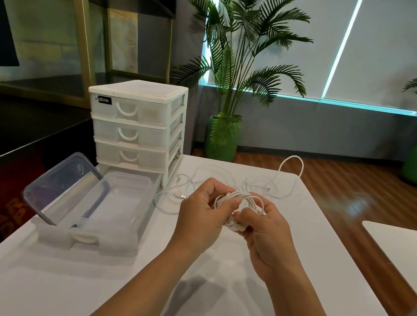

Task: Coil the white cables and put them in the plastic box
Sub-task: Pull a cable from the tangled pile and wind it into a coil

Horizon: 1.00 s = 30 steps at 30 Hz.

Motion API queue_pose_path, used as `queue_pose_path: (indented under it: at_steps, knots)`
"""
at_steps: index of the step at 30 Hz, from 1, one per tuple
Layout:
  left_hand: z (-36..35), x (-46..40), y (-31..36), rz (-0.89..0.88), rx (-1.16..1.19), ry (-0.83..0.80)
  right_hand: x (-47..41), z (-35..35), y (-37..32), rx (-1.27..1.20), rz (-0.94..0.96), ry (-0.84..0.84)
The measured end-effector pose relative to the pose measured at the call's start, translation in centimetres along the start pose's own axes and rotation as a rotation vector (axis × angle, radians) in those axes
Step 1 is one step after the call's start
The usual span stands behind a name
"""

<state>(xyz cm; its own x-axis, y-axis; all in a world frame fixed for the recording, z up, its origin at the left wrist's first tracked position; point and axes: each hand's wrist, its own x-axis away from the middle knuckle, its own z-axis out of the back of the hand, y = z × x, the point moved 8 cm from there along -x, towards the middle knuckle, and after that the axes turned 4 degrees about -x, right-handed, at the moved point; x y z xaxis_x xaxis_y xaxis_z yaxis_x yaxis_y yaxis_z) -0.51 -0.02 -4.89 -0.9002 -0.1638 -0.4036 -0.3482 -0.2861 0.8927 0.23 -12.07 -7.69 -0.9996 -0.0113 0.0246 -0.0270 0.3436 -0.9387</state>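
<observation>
Above the middle of the white table, both hands hold a coiled white cable. My left hand grips the coil's left side with curled fingers. My right hand pinches the coil's lower part between thumb and fingers. More loose white cables lie tangled behind the hands, one loop arching up at the far edge. A USB plug lies left of my left hand. The clear plastic box stands open to the left inside a pulled-out drawer, its lid leaning up beside it.
A white three-drawer unit stands at the table's far left, behind the pulled-out drawer. A second white table with a dark object sits to the right. Potted palms stand on the wooden floor beyond.
</observation>
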Motion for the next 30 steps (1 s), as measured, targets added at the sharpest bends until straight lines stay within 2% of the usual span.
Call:
queue_pose_path:
  at_steps: [7, 14, 17, 20, 26, 30]
  knots:
    - [-0.8, 0.5, 0.1, -0.02, -0.016, -0.042, -0.2, 0.4, 0.2, -0.008, 0.016, 0.048]
    - [-0.2, 0.1, -0.4, 0.039, -0.014, 0.043, -0.2, 0.3, 0.5, 0.057, -0.037, 0.035]
    - [0.9, -0.4, -1.0, 0.121, 0.13, 0.102, 0.0, 0.5, 0.8, 0.077, -0.096, 0.025]
    - [1.1, -0.4, -2.4, 0.284, 0.323, 0.132, 0.4, -0.1, 0.9, 0.155, -0.102, -0.011]
    - [0.3, 0.2, -3.5, 0.501, 0.595, 0.146, 0.6, -0.3, -0.1, 0.392, 0.014, -0.051]
    - [0.0, 0.4, -3.5, 0.569, 0.701, 0.125, 0.8, -0.4, -0.6, 0.504, 0.134, 0.008]
